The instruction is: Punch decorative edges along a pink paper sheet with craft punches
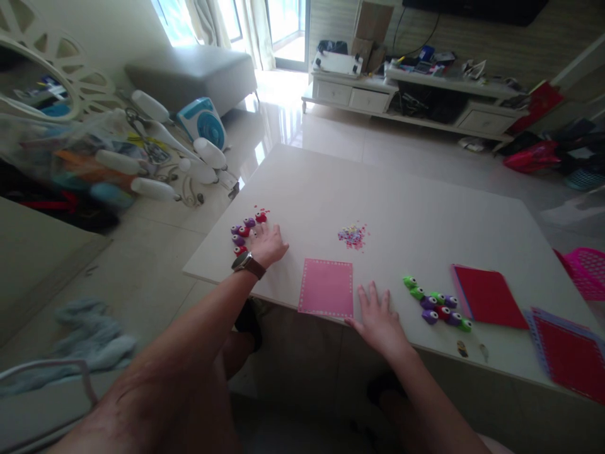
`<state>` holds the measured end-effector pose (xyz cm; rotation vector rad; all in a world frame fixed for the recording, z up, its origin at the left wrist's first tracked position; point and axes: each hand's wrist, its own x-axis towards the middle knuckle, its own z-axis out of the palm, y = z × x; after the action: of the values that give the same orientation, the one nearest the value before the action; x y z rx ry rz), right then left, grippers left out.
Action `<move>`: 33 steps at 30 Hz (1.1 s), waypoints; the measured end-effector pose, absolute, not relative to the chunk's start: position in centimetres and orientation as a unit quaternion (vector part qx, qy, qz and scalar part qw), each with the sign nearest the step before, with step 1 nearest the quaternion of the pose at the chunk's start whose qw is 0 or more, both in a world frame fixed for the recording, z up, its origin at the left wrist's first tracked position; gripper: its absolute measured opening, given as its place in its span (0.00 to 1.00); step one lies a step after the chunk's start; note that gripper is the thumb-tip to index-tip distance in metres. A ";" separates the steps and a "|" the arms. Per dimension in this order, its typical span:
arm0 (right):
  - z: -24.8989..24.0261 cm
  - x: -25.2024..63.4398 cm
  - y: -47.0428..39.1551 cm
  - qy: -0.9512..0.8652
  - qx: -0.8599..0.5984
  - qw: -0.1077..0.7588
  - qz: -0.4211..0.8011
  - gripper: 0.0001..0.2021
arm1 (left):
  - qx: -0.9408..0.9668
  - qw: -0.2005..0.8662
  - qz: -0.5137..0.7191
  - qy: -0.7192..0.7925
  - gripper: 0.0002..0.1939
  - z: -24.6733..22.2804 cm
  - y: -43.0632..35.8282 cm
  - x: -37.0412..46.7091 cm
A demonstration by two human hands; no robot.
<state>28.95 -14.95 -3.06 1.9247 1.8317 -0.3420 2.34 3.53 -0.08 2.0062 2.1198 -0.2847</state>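
Observation:
My left hand (268, 243), with a watch on its wrist, reaches over a group of purple and red punches (243, 231) at the table's left side. Its fingers are spread and touch or hover by the nearest ones; I see nothing gripped. My right hand (377, 312) lies with fingers apart near the front edge, its thumb by the lower right corner of a pink square sheet (326, 287). Small pale cut-outs line that sheet's borders. Behind it is a pile of multicoloured paper bits (353, 236). Several green, purple and red punches (437, 304) stand right of my right hand.
Red sheets (491, 296) lie on the white table (401, 202), with another red and purple stack (570, 353) at the right corner. Two small items (462, 348) are near the front edge. A fallen white stand (161, 139) and blue fan (203, 123) are on the floor.

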 end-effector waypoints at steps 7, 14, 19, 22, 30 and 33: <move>-2.3 28.5 -14.8 0.660 0.701 0.229 -0.144 0.42 | 0.691 0.120 -0.107 0.705 0.27 0.1 3.7 0.6; -1.1 29.2 -14.1 0.641 0.716 0.189 -0.203 0.39 | 0.734 0.122 -0.051 0.666 0.14 -0.5 4.2 1.9; -0.2 30.4 -12.8 0.658 0.707 -0.081 -0.245 0.26 | 0.812 0.241 0.092 0.523 0.12 0.0 2.4 7.1; -0.3 30.2 -12.1 0.610 0.668 -0.272 -0.328 0.23 | 0.844 0.323 0.124 0.410 0.10 0.2 0.1 10.9; -1.0 30.0 -11.0 0.486 0.641 -0.414 -0.426 0.16 | 0.839 0.411 0.160 0.317 0.12 -0.5 -1.6 14.4; -1.0 30.6 -11.0 0.450 0.642 -0.426 -0.452 0.17 | 0.831 0.460 0.151 0.274 0.19 -1.1 -1.0 13.8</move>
<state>30.56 -10.98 -1.04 2.8536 1.9997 -2.0092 13.76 -1.01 -1.11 2.0451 0.6738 0.3724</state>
